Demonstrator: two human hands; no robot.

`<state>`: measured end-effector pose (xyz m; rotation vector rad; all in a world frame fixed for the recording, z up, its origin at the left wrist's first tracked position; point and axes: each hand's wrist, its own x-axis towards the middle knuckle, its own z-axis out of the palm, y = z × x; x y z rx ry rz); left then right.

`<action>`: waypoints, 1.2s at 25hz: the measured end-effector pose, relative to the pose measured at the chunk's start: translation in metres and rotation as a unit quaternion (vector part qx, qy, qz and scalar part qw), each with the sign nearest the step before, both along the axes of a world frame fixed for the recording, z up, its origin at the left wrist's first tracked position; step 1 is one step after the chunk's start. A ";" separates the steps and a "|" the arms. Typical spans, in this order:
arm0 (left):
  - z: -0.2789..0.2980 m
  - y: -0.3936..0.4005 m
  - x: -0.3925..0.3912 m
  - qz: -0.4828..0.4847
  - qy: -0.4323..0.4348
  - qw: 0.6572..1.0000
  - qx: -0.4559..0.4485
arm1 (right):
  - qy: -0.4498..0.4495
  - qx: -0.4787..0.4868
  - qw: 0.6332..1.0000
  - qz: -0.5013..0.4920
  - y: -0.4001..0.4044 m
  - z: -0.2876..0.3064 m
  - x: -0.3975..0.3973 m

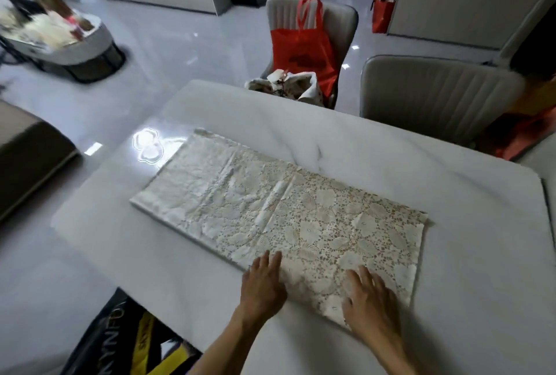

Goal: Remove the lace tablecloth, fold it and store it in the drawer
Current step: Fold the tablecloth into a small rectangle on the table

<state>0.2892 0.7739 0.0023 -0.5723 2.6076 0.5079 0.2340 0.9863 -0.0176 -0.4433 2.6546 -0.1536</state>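
White marble table [421,164] filling the middle of the view, far edge toward two pale upholstered chairs. Folded into a long strip on it, the lace tablecloth [270,212]: long axis running from far left to near right, far-left end by the bright lamp glare, near-right end directly under the hands. Several layers thick by the look of the edges, with a raised crease across the middle.

Beyond the table, the left chair [340,23] loaded with a red tote bag [301,47] and a bundle of patterned cloth [285,86]; the right chair [433,89] unoccupied as far as visible. A second red bag [383,10] on the floor, far right, beside a grey cabinet. A black and yellow bag [135,341] down at the near left, below the table edge. No drawer identifiable anywhere.

Left hand [263,281] flat, fingers straight and together, pressing the near long edge of the strip. Right hand [368,296] also flat, fingers spread, palm down on the near-right corner. Neither gripping anything.

Probably smoothing ahead of another fold. Both hands sitting at one end, so most of the cloth stretches away to the far left, nearer the left hand's reach. Likely next: lifting the near-right end and carrying it along the long axis to meet the far-left end, halving the strip. Storing not yet begun.
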 end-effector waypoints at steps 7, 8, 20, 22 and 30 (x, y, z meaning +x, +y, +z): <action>0.081 -0.112 0.073 0.081 0.156 0.984 0.033 | 0.011 -0.119 0.993 0.001 -0.130 0.085 0.068; 0.089 -0.131 0.087 0.088 0.170 0.980 0.043 | 0.015 -0.138 0.990 0.002 -0.151 0.094 0.082; 0.147 -0.397 0.269 0.108 0.244 0.944 0.192 | 0.002 -0.230 0.971 -0.063 -0.409 0.162 0.247; 0.149 -0.425 0.277 0.107 0.248 0.943 0.194 | -0.015 -0.239 0.968 -0.072 -0.430 0.165 0.253; 0.141 -0.485 0.231 0.041 0.227 0.954 0.190 | -0.034 -0.261 0.956 -0.132 -0.488 0.144 0.232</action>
